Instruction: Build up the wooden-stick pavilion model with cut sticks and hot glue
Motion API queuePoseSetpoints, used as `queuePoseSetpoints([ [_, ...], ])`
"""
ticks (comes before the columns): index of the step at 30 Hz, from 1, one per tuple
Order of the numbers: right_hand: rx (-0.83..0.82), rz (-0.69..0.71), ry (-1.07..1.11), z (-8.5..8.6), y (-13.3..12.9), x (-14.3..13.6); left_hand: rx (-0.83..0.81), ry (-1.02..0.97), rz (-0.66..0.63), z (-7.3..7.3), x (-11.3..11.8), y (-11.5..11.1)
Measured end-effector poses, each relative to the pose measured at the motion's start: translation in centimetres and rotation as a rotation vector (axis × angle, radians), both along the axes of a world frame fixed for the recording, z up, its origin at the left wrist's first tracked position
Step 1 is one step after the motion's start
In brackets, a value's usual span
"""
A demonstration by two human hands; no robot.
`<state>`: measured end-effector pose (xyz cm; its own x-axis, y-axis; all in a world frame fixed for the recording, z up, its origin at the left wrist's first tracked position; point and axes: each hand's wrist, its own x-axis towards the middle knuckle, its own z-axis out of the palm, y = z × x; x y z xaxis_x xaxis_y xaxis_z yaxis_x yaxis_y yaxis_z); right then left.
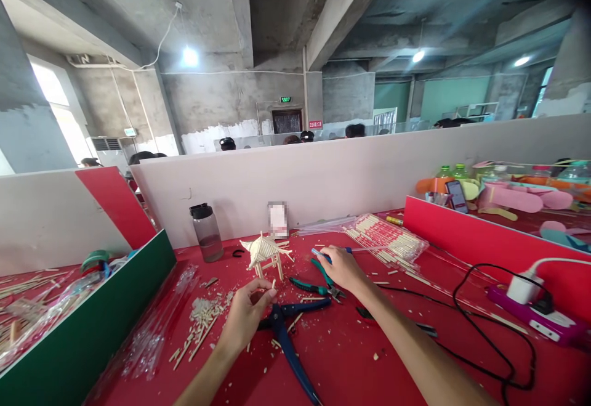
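Here, you had the small stick pavilion (pixel 266 254) roofed and standing on the red table (pixel 351 357).
Your left hand (pixel 244 315) pinched a short stick; your right hand (pixel 340 268) curled around a blue-handled tool; offcuts (pixel 201 320) and bundled sticks (pixel 388 237) suggested trimming remained.

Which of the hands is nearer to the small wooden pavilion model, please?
Left. The left hand sits just below the pavilion model, almost at its legs; the right hand is farther off to its right, by the green-handled pliers.
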<state>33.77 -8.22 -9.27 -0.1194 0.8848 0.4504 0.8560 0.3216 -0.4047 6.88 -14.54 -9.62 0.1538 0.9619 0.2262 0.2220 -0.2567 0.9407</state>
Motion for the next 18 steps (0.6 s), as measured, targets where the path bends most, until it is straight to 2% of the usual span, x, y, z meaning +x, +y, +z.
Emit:
queuePoseSetpoints([
  [6, -0.038, 0.061, 0.0, -1.8, 0.3, -1.1, -0.02, 0.011, -0.025, -0.5, -0.3, 0.2],
  [8, -0.037, 0.076, 0.025, -1.4, 0.1, -1.3, -0.03, 0.012, -0.031, -0.5, -0.3, 0.2],
  [10, -0.042, 0.123, 0.086, 0.1, -0.5, -1.1, -0.042, 0.008, -0.036, -0.6, -0.4, 0.2],
  [12, -0.101, 0.256, 0.186, 2.7, -1.9, -0.8, -0.051, 0.001, -0.039, -0.7, -0.4, 0.3],
  [15, -0.269, 0.624, 0.345, 6.1, -5.9, -0.8, -0.054, -0.02, -0.038, -0.8, -0.6, 0.4],
  [16, -0.332, 0.733, 0.409, 6.4, -7.7, -0.8, -0.059, -0.029, -0.037, -0.9, -0.6, 0.4],
  [18, -0.367, 0.821, 0.504, 5.1, -11.9, -0.5, -0.07, -0.049, -0.037, -0.9, -0.5, 0.3],
])
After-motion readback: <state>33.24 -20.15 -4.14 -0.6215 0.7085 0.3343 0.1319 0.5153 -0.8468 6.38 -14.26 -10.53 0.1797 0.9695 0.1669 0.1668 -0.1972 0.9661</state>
